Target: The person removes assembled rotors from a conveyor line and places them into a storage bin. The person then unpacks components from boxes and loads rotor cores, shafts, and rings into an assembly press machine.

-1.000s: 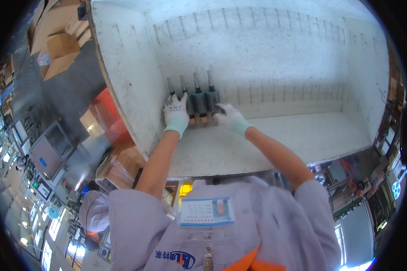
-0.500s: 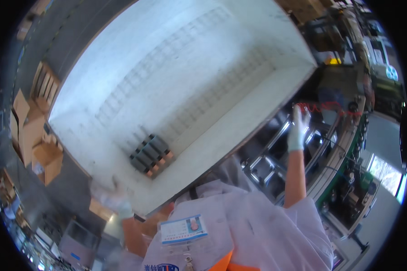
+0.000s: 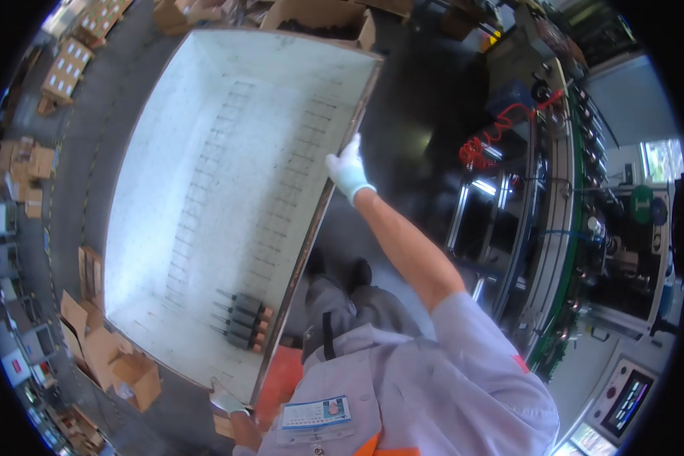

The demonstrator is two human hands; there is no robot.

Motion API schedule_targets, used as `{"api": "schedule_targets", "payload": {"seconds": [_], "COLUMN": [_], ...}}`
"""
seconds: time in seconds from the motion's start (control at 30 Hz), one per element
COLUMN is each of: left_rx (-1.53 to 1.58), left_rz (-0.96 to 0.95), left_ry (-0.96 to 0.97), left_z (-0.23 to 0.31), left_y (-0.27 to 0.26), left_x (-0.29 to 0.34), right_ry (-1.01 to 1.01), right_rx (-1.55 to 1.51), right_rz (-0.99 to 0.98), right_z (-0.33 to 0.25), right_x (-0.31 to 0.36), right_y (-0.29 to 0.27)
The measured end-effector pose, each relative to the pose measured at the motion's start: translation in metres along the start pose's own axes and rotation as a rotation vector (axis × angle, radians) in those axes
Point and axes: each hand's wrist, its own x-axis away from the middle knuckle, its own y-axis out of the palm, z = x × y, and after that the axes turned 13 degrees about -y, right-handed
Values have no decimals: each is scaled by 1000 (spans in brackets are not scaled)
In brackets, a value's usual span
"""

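Note:
A large, deep white bin (image 3: 228,152) with a dark rim takes up the middle of the view. My right hand (image 3: 348,171), in a white glove, is closed over the rim of its right side. At the near left corner my left hand (image 3: 228,398), also gloved, has its fingers hooked over the edge, partly hidden. Inside, near the close end, several dark cylindrical parts with copper-coloured ends (image 3: 245,321) lie side by side. Two rows of short slots or pegs run along the bin's floor.
Open cardboard boxes (image 3: 133,376) stand on the floor to the left, and another box (image 3: 319,23) sits beyond the bin's far end. To the right runs a conveyor frame (image 3: 539,251) with a coiled red air hose (image 3: 479,150). A control panel (image 3: 623,403) is at lower right.
The bin now appears turned, its length running away from me. My right hand has moved from beside the conveyor frame onto the bin's rim, and my left hand has come to the near corner.

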Motion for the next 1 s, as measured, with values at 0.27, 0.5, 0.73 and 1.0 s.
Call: {"api": "schedule_targets", "payload": {"seconds": [0.27,0.5,0.73,1.0], "left_rx": [-165,-238,-280,-317], "left_rz": [-87,-118,-154,-180], "left_ry": [150,221,271,343], "left_z": [76,118,148,172], "left_y": [40,81,102,110], "left_x": [132,116,85,72], "right_ry": [96,10,-48,-3], "right_rx": [178,189,147,81], "right_rz": [-107,-120,-81,-143], "right_z": [-19,-9,-9,-19], "right_x": [-42,-56,-48,-32], "right_y": [-28,-10,27,-10]}}
